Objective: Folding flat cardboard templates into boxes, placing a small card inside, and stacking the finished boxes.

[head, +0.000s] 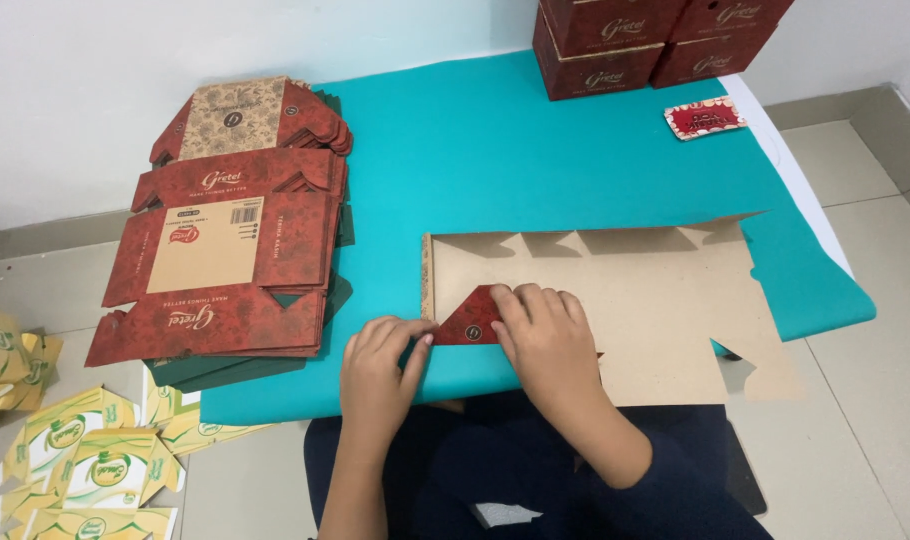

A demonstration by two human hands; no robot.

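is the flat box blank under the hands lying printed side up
No, the box blank shows its plain brown inside; only the folded red flap shows print.

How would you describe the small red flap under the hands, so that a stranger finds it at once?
On the teal mat lies a flat brown carton blank. At its left edge, a red triangular flap is folded inward, pressed between both hands. It is the only red patch on that brown sheet.

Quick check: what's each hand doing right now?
Left hand: fingers bent, pressing the red folded flap of the flat cardboard blank.
Right hand: flat, open, pressing down on the same flap.
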